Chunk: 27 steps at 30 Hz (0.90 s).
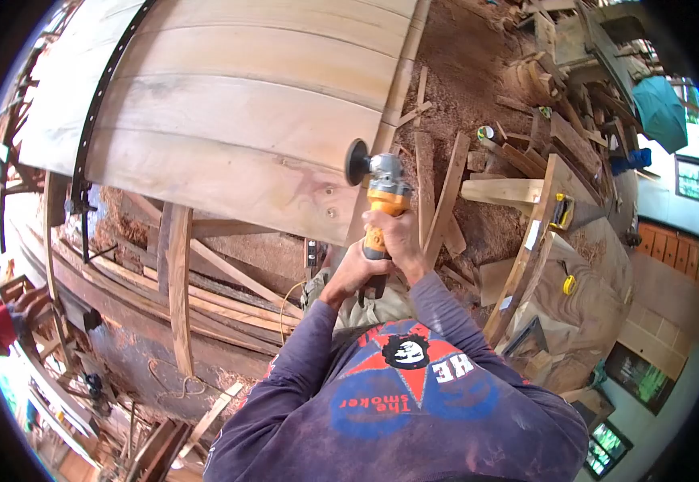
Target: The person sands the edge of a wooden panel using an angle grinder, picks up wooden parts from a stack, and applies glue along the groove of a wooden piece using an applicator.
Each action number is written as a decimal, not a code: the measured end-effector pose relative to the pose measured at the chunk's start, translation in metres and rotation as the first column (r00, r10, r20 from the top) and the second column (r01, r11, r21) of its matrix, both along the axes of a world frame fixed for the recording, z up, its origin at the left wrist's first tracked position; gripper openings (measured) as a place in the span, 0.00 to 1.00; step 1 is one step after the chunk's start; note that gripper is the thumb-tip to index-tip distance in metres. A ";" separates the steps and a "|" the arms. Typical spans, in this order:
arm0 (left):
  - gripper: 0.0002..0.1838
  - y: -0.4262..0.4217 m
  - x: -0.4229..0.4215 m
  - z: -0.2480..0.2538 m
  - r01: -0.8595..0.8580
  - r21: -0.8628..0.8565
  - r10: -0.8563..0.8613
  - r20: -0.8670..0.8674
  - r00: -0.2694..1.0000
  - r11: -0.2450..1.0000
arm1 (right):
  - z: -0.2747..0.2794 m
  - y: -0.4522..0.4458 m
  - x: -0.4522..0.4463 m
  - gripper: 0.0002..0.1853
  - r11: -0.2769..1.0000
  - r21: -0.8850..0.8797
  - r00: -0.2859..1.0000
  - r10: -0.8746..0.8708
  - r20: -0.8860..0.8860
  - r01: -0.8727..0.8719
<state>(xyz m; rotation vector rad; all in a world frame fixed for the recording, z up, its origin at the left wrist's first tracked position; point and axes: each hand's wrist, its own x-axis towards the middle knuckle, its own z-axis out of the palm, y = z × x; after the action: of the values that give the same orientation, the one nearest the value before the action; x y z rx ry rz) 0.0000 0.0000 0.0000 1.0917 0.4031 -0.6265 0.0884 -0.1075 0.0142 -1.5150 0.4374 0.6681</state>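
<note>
An angle grinder (387, 193) with a yellow and dark body is held by both hands in front of my torso. My left hand (353, 271) wraps round the rear of its body. Just ahead of it, my right hand (398, 238) is closed round the grinder behind the metal gear head. The round dark disc (357, 162) stands on edge at the near right corner of a large wooden panel (245, 112). Whether the disc touches the wood I cannot tell. Several boards with visible seams make up the panel.
A long black clamp bar (107, 92) crosses the panel's left part. Wooden legs (179, 281) and stacked planks stand below it. Offcuts (446, 189) and shavings cover the floor at right, beside a board (524, 249) and a yellow tape measure (569, 284).
</note>
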 end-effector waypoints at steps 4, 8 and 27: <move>0.22 -0.015 0.015 0.023 -0.121 0.025 0.118 0.092 0.989 0.992 | 0.021 -0.016 0.010 0.13 0.992 0.118 0.993 -0.054 0.103 0.041; 0.38 -0.038 0.036 0.030 0.084 0.533 -0.067 -0.052 0.996 0.842 | 0.000 -0.042 0.025 0.15 0.896 0.404 0.973 -0.111 -0.203 0.186; 0.31 -0.025 0.046 0.014 0.095 0.455 -0.053 -0.104 0.993 0.886 | -0.017 -0.032 0.037 0.15 0.923 0.352 0.972 -0.082 -0.219 0.157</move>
<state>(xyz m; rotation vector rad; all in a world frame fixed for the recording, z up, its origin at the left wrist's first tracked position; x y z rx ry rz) 0.0464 -0.0255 0.0139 1.5420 0.6098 -0.6659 0.1256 -0.1393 -0.0028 -1.0610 0.5214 0.7619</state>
